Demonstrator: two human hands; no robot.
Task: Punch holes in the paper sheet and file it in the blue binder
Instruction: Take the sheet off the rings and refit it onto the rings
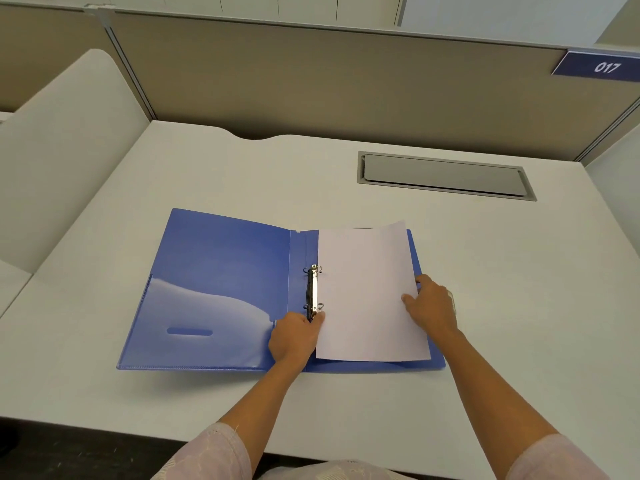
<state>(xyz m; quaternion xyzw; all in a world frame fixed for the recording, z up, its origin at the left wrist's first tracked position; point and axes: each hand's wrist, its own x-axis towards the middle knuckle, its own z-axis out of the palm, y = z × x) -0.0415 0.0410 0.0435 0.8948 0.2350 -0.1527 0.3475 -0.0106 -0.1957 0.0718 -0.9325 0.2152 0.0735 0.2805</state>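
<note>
The blue plastic ring binder (pixel 221 268) lies wide open and flat on the white bench (pixel 502 271), its left cover showing a clear inner pocket (pixel 204 327). Down the spine sits the silver metal ring mechanism (pixel 314 292), and both of its rings look parted at the top. The plain white paper sheet (pixel 363 292) rests on the binder's right half, its left edge right up against the rings; I can't make out any punched holes from here. The sheet's top right corner lifts slightly off the cover. The left hand (pixel 294 336) is curled at the near end of the mechanism, thumb and fingers pinching together where the metal meets the sheet's left edge. The right hand (pixel 431 306) grips the sheet's right edge, thumb on top of the paper, fingers tucked beneath. Further back, a grey rectangular cable hatch (pixel 445 174) is set flush into the bench, and a dark blue label reading 017 (pixel 601 66) hangs on the beige partition (pixel 311 74).
</note>
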